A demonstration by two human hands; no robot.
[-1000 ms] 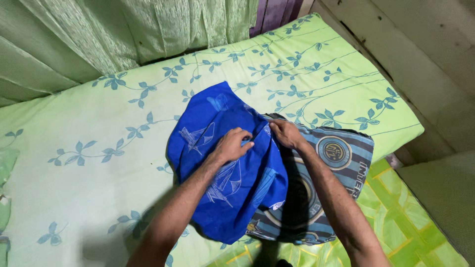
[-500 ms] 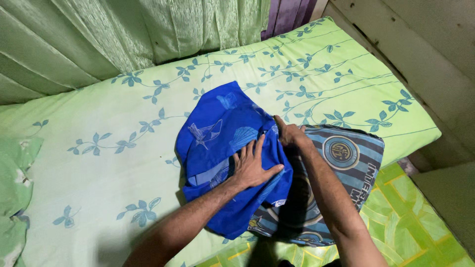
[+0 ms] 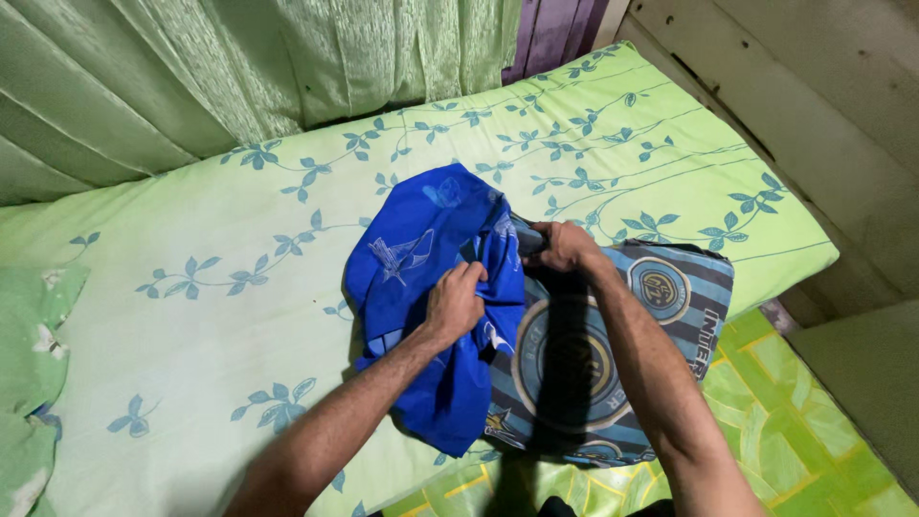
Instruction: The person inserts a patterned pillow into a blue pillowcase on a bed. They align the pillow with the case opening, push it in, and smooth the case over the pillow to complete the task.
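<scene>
A bright blue cloth point(image 3: 421, 258) with pale printed figures lies bunched on a striped blue-and-black pillow point(image 3: 661, 316) that carries round emblems. My left hand point(image 3: 455, 302) is closed on a fold of the blue cloth near its middle. At the pillow's far corner, my right hand point(image 3: 565, 244) grips the cloth's edge together with that corner. Both forearms reach in from the bottom of the view. The pillow's left part is hidden under the cloth.
Everything rests on a mattress with a light green sheet point(image 3: 239, 239) printed with blue leaves. Green curtains point(image 3: 239, 77) hang behind it. A wooden wall point(image 3: 814, 124) runs along the right. A green patterned mat point(image 3: 766, 421) lies at the lower right, a green cloth point(image 3: 29, 354) at the far left.
My left hand went from lying flat on the blue cloth to gripping a fold of it. The cloth is more bunched up. My right hand stays at the pillow's corner.
</scene>
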